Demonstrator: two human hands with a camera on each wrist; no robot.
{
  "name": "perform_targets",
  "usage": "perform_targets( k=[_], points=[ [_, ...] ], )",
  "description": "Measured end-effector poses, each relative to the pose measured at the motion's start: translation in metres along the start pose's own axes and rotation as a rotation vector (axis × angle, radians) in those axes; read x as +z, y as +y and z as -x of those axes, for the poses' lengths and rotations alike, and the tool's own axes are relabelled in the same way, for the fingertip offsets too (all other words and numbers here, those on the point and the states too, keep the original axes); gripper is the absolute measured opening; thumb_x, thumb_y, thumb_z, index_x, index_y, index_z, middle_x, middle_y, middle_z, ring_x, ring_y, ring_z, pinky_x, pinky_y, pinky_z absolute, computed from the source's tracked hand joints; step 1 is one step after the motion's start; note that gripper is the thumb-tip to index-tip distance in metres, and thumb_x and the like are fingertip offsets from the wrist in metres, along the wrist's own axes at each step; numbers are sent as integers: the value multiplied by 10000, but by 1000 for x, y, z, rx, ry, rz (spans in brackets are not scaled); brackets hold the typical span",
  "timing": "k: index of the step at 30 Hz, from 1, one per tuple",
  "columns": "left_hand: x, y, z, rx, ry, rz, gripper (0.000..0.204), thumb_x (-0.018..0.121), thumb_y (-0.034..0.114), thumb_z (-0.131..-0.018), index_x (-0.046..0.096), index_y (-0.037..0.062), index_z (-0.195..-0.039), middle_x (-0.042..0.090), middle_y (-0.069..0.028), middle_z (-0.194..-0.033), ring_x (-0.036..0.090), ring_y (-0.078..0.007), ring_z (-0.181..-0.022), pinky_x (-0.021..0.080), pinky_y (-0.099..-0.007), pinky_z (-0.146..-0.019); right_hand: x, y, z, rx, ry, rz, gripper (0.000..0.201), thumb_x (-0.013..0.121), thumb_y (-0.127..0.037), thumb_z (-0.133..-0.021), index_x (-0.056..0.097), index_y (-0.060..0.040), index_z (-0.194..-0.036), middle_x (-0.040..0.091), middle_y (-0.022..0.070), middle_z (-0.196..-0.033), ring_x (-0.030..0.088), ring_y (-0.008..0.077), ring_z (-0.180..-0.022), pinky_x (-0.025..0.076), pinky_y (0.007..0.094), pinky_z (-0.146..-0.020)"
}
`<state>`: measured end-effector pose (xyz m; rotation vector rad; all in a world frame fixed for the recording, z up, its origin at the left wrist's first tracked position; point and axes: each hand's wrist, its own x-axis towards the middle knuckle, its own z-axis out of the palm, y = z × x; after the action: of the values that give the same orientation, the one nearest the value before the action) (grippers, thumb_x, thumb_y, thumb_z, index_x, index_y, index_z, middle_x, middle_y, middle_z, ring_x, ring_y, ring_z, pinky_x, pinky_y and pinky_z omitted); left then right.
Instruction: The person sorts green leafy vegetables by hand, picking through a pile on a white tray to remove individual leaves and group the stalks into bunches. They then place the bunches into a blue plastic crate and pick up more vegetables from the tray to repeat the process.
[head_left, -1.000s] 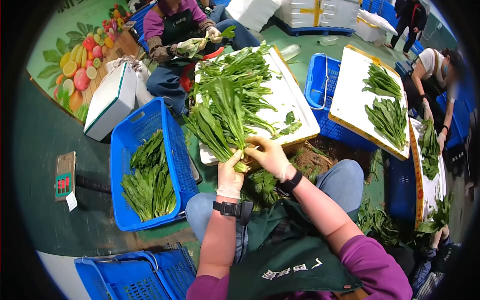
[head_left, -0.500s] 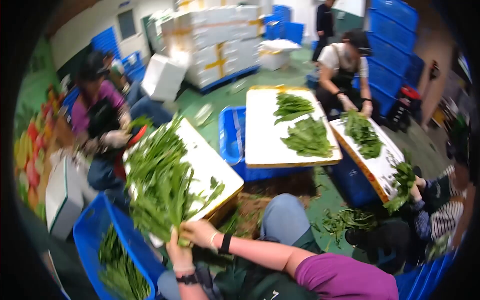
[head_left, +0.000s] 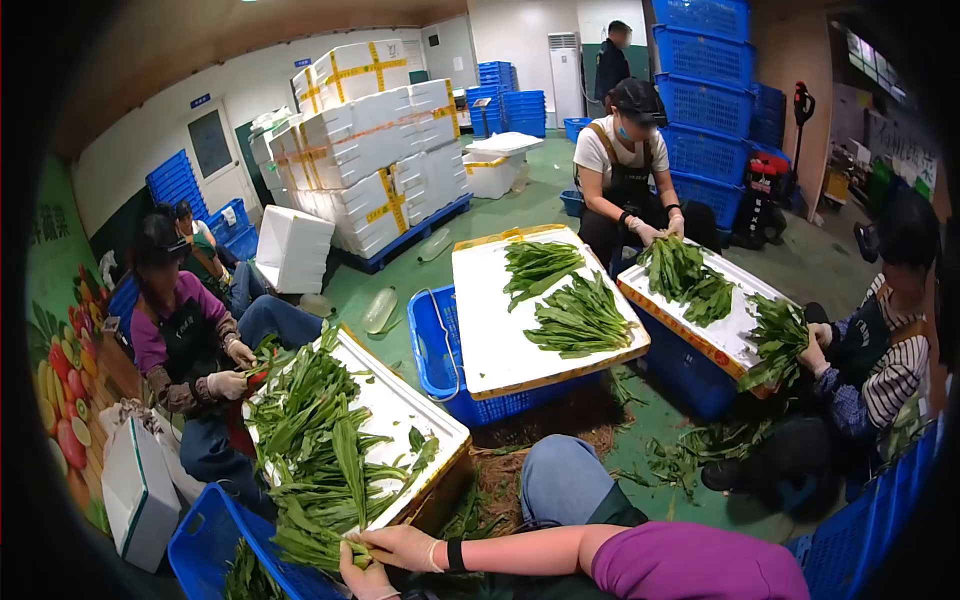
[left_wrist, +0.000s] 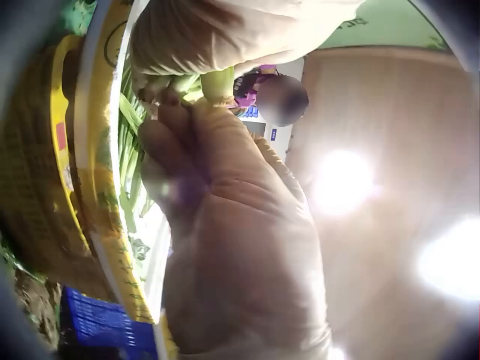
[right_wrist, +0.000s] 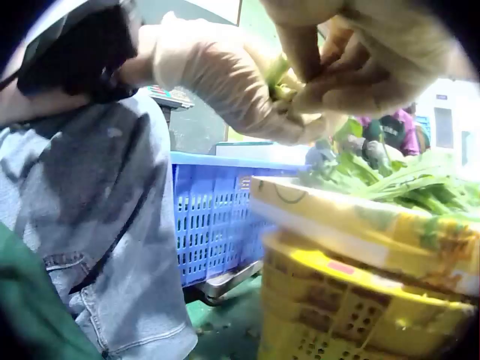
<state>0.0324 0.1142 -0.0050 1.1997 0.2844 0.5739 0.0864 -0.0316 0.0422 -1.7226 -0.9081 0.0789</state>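
Note:
Gloved, my left hand (head_left: 368,578) grips a bunch of long leafy greens (head_left: 305,543) by the stem ends, low in the head view. Bent in beside it, my right hand (head_left: 402,548) pinches at the same stems with thumb and fingers. In the right wrist view, pale stem bases (right_wrist: 281,79) show between the two hands. The left wrist view has my left hand (left_wrist: 244,240) below and the right one above, meeting at the stems. The bunch's leaves overlap a heap of greens (head_left: 315,415) on a white foam board (head_left: 395,392).
A blue basket (head_left: 195,535) of greens stands at my left. The foam board rests over a yellow crate (right_wrist: 322,307). Another board (head_left: 490,350) bears two bunches. Several people sit around, one working at a third board (head_left: 745,345). Loose leaves (head_left: 675,465) litter the floor.
The head view has swung up and to the right, so the hands appear lower and more of the room shows. Both hands stay together at the bunch's stem ends.

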Motion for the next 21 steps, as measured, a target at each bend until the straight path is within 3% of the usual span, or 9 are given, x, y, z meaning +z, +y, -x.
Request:
perform_targets(
  k=[2, 4, 6, 7, 9, 10, 13, 15, 21],
  points=[
    [3, 22, 14, -138, -25, -100, 349, 667, 34, -871, 575, -9, -1205, 643, -126, -1136, 605, -171, -965, 525, -274, -791, 2, 6, 0, 63, 7, -130, 241, 611, -168, -934, 594, -94, -1162, 650, 146, -884, 651, 299, -781, 524, 368, -707],
    [1, 26, 12, -121, 11, -123, 307, 636, 48, -907, 583, -6, -1205, 648, -115, -1071, 598, -167, -915, 519, -261, -774, 12, 15, 1, 128, 11, -258, 180, 634, -158, -927, 607, -60, -1075, 655, 119, -867, 654, 252, -753, 523, 346, -697],
    [9, 43, 13, -129, 92, 107, 275, 577, 103, -971, 579, -38, -1207, 646, -100, -974, 571, -159, -802, 511, -248, -741, 25, 24, 4, 403, 118, -909, 131, 653, -122, -915, 580, -19, -949, 659, 61, -836, 632, 151, -738, 515, 312, -693],
    [18, 59, 12, -155, 132, 358, 302, 549, 145, -999, 568, -72, -1209, 639, -95, -942, 551, -157, -738, 510, -249, -725, 27, 33, 9, 407, 127, -908, 131, 653, -122, -915, 580, -19, -949, 659, 61, -836, 632, 151, -738, 515, 312, -693],
    [31, 84, 11, -164, 244, 365, 308, 545, 141, -1001, 560, -94, -1199, 635, -105, -951, 559, -170, -755, 513, -252, -739, 29, 62, 17, 527, -167, -870, 137, 638, -142, -925, 599, -11, -927, 668, 48, -849, 625, 117, -745, 513, 301, -708],
    [2, 71, -1, -231, -58, 658, 297, 525, 128, -1009, 555, -85, -1214, 643, -126, -1014, 596, -184, -856, 518, -270, -767, 38, 82, 19, 403, -209, -483, 173, 623, -193, -938, 642, -21, -943, 670, 62, -866, 625, 118, -746, 510, 294, -707],
    [23, 77, 6, -336, 4, 467, 309, 525, 127, -1007, 545, -76, -1239, 644, -149, -1111, 621, -206, -961, 527, -302, -807, 34, 73, 8, 194, 110, -306, 276, 624, -310, -941, 659, -37, -916, 659, 63, -783, 600, 117, -658, 487, 268, -588],
    [61, 93, 23, -256, 27, 152, 329, 588, 100, -971, 549, -64, -1253, 632, -150, -1189, 622, -210, -1015, 531, -339, -852, 7, 47, -19, 492, -73, -754, 483, 583, -451, -942, 631, 11, -1073, 659, 94, -831, 612, 165, -722, 513, 321, -671],
    [42, 35, 9, -493, -64, 154, 271, 617, 76, -944, 594, -49, -1183, 647, -133, -1143, 625, -214, -1014, 536, -345, -888, -68, -7, -39, 373, -110, -77, 583, 661, -495, -840, 628, 35, -1081, 694, 174, -886, 673, 299, -760, 527, 379, -672]
  ],
)
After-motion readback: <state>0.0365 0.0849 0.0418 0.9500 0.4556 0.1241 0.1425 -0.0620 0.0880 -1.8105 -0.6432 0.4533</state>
